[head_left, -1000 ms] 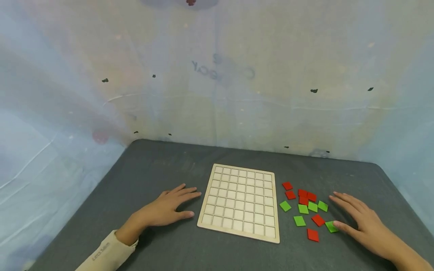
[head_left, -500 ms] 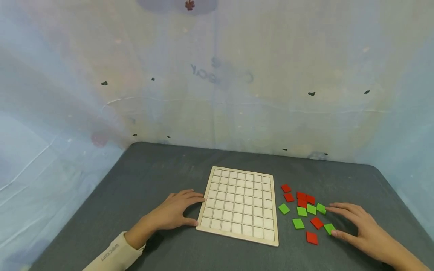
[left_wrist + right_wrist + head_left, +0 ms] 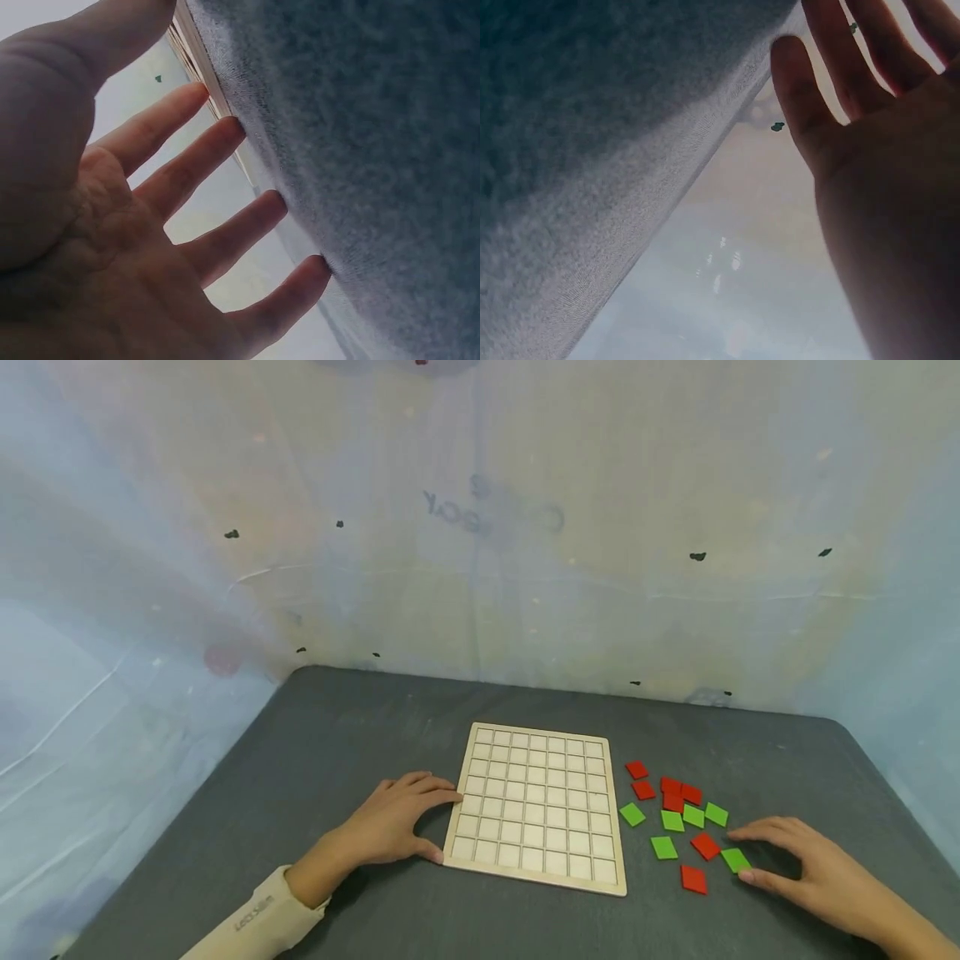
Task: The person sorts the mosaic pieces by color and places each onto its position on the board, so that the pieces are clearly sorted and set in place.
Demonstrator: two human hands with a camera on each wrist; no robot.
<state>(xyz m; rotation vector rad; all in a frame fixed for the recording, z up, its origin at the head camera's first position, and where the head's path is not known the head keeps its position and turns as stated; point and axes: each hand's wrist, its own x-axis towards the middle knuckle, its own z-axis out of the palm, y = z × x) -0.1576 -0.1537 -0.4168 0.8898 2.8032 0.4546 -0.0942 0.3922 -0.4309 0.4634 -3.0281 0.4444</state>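
Note:
A light wooden board (image 3: 536, 797) with a grid of square cells lies flat on the dark table. My left hand (image 3: 382, 827) rests at its left side, with the thumb at the near left corner and fingertips at the left rim. In the left wrist view, that hand's fingers (image 3: 187, 176) are spread and fairly straight, tips down at the cloth and the board's edge. My right hand (image 3: 817, 877) lies at the right of the loose tiles, fingers gently bent. Its thumb tip is right at the corner of a green tile (image 3: 734, 860), and nothing is gripped.
Several red tiles (image 3: 704, 847) and green tiles (image 3: 663, 848) lie scattered between the board and my right hand, some red ones overlapping. Dark cloth covers the table (image 3: 375, 718). A pale sheet (image 3: 540, 527) hangs behind it and at both sides.
My left hand has moved right to reach the board's left edge. My right hand's fingers have bent and come nearer the thumb, beside the green tile. The tiles look unmoved.

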